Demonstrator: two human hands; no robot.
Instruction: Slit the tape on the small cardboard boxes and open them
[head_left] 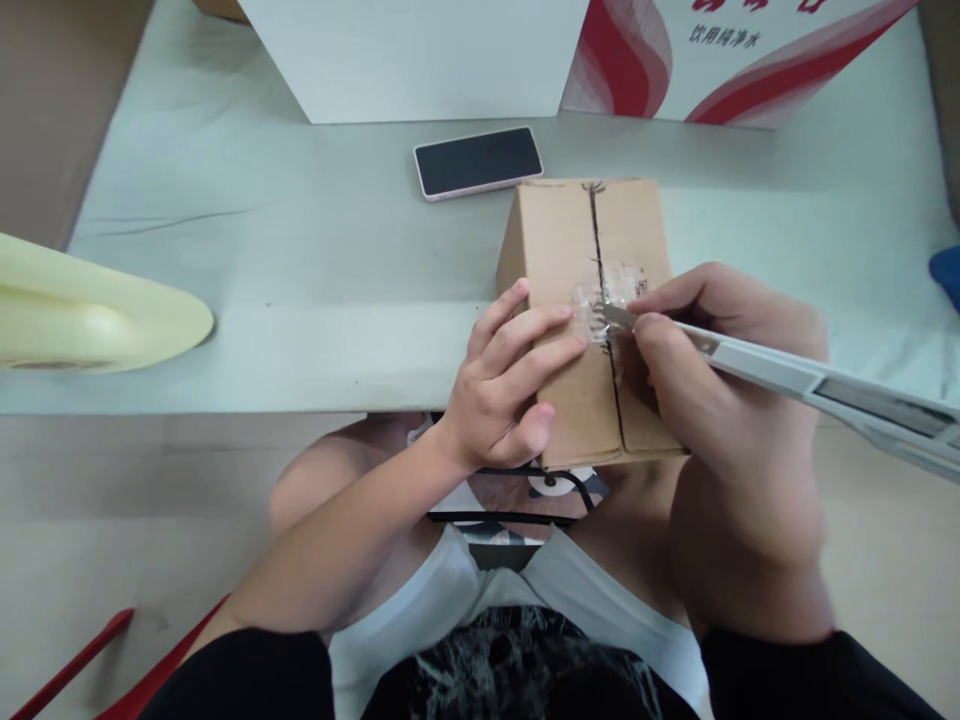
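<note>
A brown cardboard box (559, 240) sits at the table's front edge, its near end reaching past it. A dark seam runs along its top, crossed by clear tape (589, 315) near the middle. My left hand (506, 380) presses on the box's left side and top, fingers spread and stretched towards the tape. In my closed right hand (720, 360) is a utility knife (780, 373) with a white-grey handle. Its short blade points left, with the tip at the tape over the seam. Some of my right fingers are hidden behind the hand.
A smartphone (480, 162) lies just beyond the box on the pale green tabletop (337, 260). White and red cartons (435, 60) stand along the back. On the left is a pale yellow rounded object (97, 310); a blue item (946, 275) shows at the right edge.
</note>
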